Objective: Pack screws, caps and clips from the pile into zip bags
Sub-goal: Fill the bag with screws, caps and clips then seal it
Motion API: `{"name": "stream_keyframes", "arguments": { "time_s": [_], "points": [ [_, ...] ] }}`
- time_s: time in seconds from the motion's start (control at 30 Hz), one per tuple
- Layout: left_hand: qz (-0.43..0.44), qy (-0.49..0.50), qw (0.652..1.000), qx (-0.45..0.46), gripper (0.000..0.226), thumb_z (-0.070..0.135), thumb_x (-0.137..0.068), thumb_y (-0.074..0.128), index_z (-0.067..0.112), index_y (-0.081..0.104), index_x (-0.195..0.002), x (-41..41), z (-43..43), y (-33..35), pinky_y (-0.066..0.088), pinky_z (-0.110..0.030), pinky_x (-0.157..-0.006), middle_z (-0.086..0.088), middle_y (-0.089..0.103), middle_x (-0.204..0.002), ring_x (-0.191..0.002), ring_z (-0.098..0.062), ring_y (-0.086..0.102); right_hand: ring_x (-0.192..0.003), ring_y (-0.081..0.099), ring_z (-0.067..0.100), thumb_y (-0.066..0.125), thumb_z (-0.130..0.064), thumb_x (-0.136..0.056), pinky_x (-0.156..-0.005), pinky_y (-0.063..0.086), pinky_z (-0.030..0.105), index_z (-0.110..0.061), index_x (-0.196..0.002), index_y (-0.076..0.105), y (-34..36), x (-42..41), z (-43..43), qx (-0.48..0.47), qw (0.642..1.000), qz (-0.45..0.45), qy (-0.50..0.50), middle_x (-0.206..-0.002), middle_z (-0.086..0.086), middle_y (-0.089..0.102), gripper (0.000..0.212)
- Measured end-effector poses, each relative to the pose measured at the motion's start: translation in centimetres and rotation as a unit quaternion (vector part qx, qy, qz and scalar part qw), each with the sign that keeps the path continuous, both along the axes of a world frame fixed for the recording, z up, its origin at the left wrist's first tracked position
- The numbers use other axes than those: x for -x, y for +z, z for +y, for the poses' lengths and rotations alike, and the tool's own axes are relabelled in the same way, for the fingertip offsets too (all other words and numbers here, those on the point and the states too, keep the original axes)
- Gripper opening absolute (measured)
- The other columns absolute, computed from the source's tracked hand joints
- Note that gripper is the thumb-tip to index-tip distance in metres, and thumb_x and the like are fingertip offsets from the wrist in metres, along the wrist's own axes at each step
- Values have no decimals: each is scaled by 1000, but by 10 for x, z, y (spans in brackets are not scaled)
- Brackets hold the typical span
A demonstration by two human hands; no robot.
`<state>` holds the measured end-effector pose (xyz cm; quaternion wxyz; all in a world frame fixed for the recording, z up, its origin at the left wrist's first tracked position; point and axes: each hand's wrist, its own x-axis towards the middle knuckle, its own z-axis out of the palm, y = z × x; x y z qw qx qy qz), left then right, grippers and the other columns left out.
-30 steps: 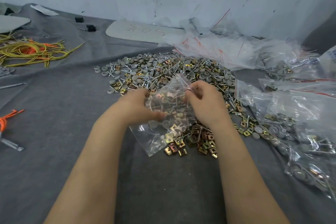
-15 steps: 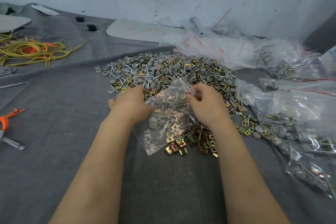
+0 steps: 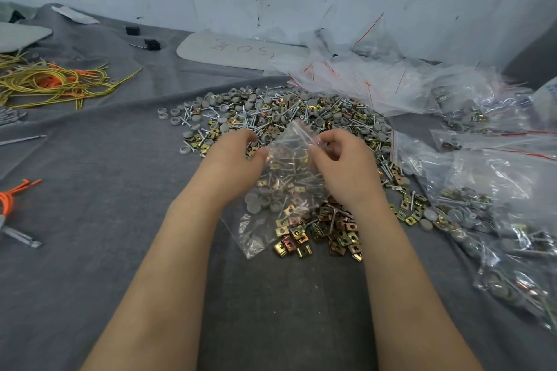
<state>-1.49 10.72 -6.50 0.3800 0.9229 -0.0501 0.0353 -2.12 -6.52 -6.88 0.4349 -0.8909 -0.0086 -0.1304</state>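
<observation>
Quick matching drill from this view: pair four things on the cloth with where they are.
1 clear plastic zip bag of parts
2 yellow-green wire bundle
3 pale grey handwritten board
4 heap of gold square metal clips

a far left
b far back, centre
c pinched by the right hand
d nearest the person, beside the bag

Pairs: 1-c, 2-a, 3-b, 4-d

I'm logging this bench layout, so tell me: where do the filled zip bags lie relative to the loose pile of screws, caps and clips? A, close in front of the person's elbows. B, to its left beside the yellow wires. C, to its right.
C: the filled zip bags lie to the right of the loose pile, while the yellow wires sit far off to the left.
</observation>
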Motion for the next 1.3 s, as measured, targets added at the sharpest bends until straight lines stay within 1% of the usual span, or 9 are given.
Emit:
{"name": "stream_keyframes", "arguments": {
  "time_s": [0.07, 0.27, 0.4, 0.5, 0.57, 0.7, 0.83, 1.03, 1.3],
  "points": [
    [-4, -31, 1000, 3, 61, 39, -92, 58, 16, 36, -144, 1, 0, 1, 35, -34, -104, -2, 42, -147, -132, -20, 41, -82, 65, 17, 58, -22, -94, -74, 55, 35, -20, -100, 60, 3, 2, 1, -19, 1000, -7, 2, -88, 0, 68, 7],
    [-10, -108, 992, -62, 138, 71, -52, 69, 25, -16, -151, 15, -28, 6, 9, -52, -119, 2, 4, -160, -147, -20, 5, -63, 67, 1, 62, -24, -92, -57, 51, 14, -28, -88, 62, 20, 13, 9, -126, 988, -45, 71, -70, -9, 71, 6],
    [-101, -75, 990, 67, 131, 70, -57, 69, 27, -9, -152, 17, -33, 14, 17, -47, -119, 2, 25, -156, -143, -19, 23, -78, 71, 6, 48, -55, -86, -62, 51, 10, -25, -95, 69, 33, 21, 10, -237, 956, -63, 162, -82, -7, 74, 38],
    [-139, -43, 976, 162, 117, 66, -63, 75, 31, 8, -152, 21, -26, 21, 19, -22, -108, 8, 27, -156, -136, -1, 25, -94, 71, 15, 37, -53, -95, -80, 51, 20, -23, -89, 73, 38, 21, 3, -366, 903, -94, 202, -92, 1, 75, 46],
    [-166, 0, 954, 250, 112, 67, -59, 73, 29, 21, -150, 23, -16, 32, 28, -20, -106, 8, 34, -153, -133, 1, 33, -94, 70, 14, 39, -46, -96, -81, 52, 25, -24, -83, 72, 38, 19, -2, -404, 899, -104, 136, -89, -2, 75, 42],
    [-249, 72, 846, 466, 101, 56, -62, 76, 1, 41, -138, 22, 8, 53, 43, -45, -106, -19, 54, -134, -123, -26, 55, -81, 64, 6, 57, -29, -94, -81, 54, 29, -22, -87, 67, 23, 10, -13, -40, 999, -13, -9, -85, -10, 70, 14],
    [-310, 206, 849, 375, 65, 38, -77, 74, 2, 51, -126, 18, 23, 53, 49, -27, -96, 5, 63, -110, -101, 0, 62, -86, 57, 10, 61, -28, -92, -59, 38, 18, -25, -97, 68, 12, 8, -5, 187, 972, 127, 58, -94, -8, 62, 9],
    [-175, 146, 969, 101, 79, 48, -71, 78, 20, 43, -136, 13, 15, 35, 43, -27, -89, 5, 58, -119, -106, -14, 55, -97, 57, 21, 63, -20, -90, -83, 50, 33, -30, -99, 64, 4, 7, 6, 272, 944, 174, 60, -105, -1, 56, 14],
    [-100, -21, 994, 38, 92, 48, -73, 76, 24, 28, -148, 11, -11, 11, 34, -29, -92, -4, 52, -139, -124, -22, 50, -97, 58, 22, 61, -21, -91, -83, 49, 34, -23, -92, 60, -2, 2, 8, 221, 964, 148, 16, -110, 4, 59, 3]
  ]
}}
